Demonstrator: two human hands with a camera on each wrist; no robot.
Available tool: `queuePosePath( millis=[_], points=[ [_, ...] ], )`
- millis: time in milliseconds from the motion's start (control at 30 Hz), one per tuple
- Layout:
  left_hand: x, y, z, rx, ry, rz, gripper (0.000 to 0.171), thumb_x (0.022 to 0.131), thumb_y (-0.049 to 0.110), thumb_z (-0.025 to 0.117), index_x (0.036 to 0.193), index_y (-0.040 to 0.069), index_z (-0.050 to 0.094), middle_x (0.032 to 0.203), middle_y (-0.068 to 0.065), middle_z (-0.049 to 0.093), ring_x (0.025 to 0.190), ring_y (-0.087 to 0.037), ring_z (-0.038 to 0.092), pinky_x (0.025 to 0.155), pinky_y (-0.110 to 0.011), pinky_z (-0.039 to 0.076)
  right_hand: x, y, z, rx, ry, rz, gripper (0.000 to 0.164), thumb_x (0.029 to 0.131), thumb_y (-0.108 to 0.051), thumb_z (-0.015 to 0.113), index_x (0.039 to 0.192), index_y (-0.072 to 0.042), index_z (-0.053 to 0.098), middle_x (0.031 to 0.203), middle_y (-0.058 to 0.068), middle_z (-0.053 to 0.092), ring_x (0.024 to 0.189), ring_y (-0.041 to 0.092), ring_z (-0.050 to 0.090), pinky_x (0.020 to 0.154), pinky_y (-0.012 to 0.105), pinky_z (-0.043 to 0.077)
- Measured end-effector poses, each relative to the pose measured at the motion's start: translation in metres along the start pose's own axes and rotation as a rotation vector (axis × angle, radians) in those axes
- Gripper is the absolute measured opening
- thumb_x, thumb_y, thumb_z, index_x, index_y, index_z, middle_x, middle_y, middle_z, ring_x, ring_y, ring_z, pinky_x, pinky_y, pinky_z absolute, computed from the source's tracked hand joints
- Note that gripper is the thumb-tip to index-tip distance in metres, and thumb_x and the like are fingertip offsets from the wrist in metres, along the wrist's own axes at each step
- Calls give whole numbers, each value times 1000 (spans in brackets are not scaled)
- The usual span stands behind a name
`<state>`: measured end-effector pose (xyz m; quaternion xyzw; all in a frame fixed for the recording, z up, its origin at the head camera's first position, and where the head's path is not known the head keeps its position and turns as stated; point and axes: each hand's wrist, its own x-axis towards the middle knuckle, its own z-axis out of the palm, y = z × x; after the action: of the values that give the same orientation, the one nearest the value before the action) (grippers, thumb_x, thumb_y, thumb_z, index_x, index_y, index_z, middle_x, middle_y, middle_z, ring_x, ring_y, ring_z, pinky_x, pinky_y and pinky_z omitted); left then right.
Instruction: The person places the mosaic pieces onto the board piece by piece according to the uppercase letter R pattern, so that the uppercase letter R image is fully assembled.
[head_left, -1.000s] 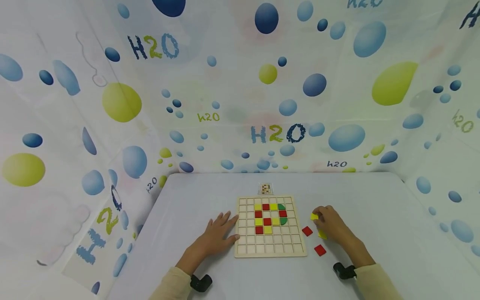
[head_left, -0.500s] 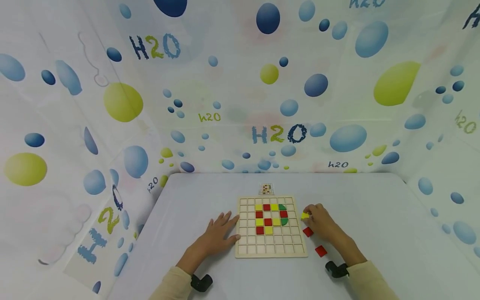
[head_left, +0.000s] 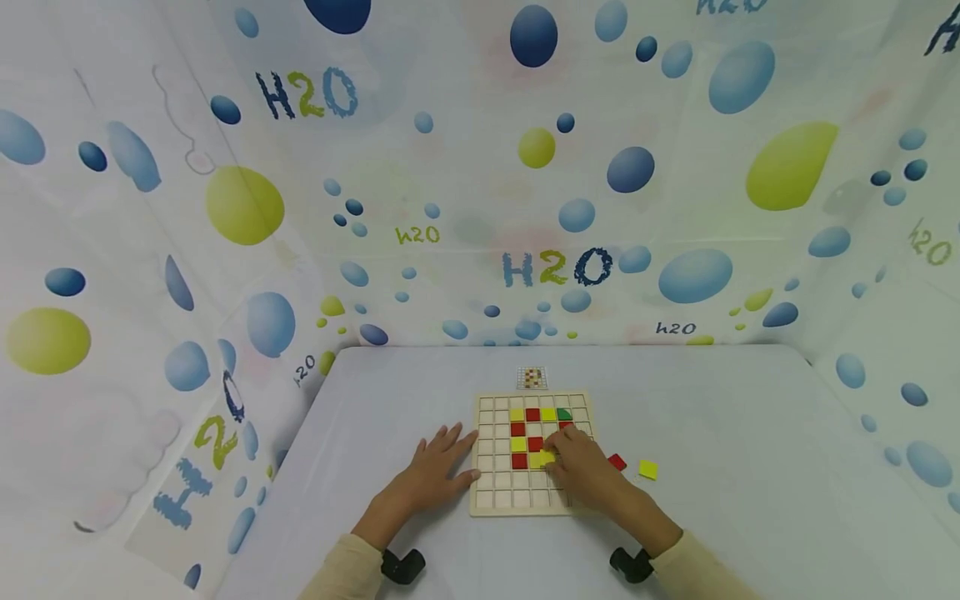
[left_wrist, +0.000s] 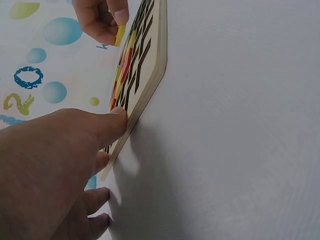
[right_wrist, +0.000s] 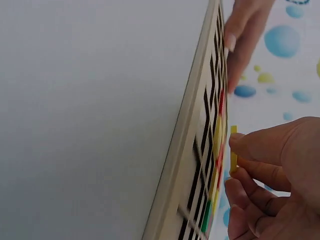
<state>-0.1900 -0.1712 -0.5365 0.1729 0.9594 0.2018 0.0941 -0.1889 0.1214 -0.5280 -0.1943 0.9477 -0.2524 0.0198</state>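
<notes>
A wooden grid board [head_left: 491, 500] lies on the white table, with red, yellow and green tiles set in several of its squares. My right hand [head_left: 588, 471] is over the board's middle, pinching a yellow square tile [right_wrist: 233, 150] on edge between thumb and fingers. That tile [left_wrist: 120, 36] shows just off the board's face in the left wrist view. At the board's left edge rests my left hand [head_left: 435, 468], fingers spread, thumb tip [left_wrist: 119, 111] on the rim. The right hand hides part of the tile pattern in the head view.
Right of the board lie a loose red tile [head_left: 617, 462], partly covered by the right hand, and a loose yellow tile [head_left: 648, 470]. Behind the board is a small printed pattern card [head_left: 532, 377]. A curtain [head_left: 465, 167] with blue and green dots surrounds the table.
My right hand has carried the yellow tile leftward from the loose tiles to over the board. Its forearm now covers the nearer red tile. The left hand has stayed put.
</notes>
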Motion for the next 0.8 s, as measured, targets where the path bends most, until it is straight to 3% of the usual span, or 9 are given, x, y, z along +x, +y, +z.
queuePosePath(
  millis=[200, 433, 800],
  points=[
    [0, 0, 1, 1, -2, -2, 71, 103, 52, 63, 163, 20, 42, 171, -17, 32, 160, -43, 24, 125, -71, 18, -1, -20, 13, -33, -36, -92, 27, 93, -17, 81, 117, -12, 69, 106, 1, 61, 96, 16, 57, 87, 34, 59],
    [-1, 0, 2, -4, -1, 4, 70, 104, 51, 62, 163, 19, 42, 171, -17, 32, 160, -43, 24, 125, -71, 18, -2, -25, 23, -112, -31, -193, 21, 95, -19, 81, 112, -17, 71, 106, -3, 63, 94, 12, 59, 90, 34, 58],
    [2, -2, 3, -2, 3, -1, 70, 104, 52, 62, 164, 21, 42, 172, -16, 31, 160, -43, 22, 126, -70, 17, 2, -27, 19, -95, -47, -202, 17, 92, -21, 85, 105, -20, 74, 98, -8, 62, 91, 9, 55, 88, 32, 56]
  ],
)
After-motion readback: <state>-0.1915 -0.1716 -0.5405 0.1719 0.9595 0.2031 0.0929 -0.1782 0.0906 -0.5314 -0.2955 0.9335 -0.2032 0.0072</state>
